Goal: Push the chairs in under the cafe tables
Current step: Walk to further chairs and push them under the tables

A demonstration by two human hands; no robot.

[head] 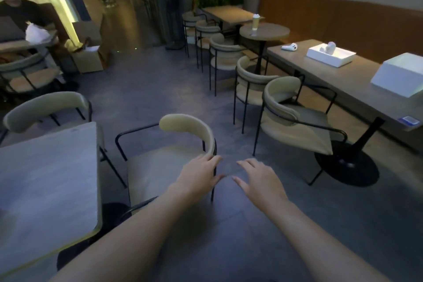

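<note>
A beige padded chair (190, 128) with a thin black frame stands in front of me, its seat turned toward the grey cafe table (48, 176) at my lower left and standing out from it. My left hand (201, 176) rests against the near end of the chair's curved backrest, fingers spread over the frame; it does not look closed around it. My right hand (258, 178) hovers just right of the chair, fingers apart, holding nothing. A second beige chair (295, 117) stands angled out from the long table (357, 84) on the right.
Several more beige chairs (249, 80) line the right-hand tables, with a round table (274, 32) carrying a drink. White boxes (329, 55) lie on the long table. Another chair (45, 105) sits at the far side of my table. A person (20, 11) is seated at far left.
</note>
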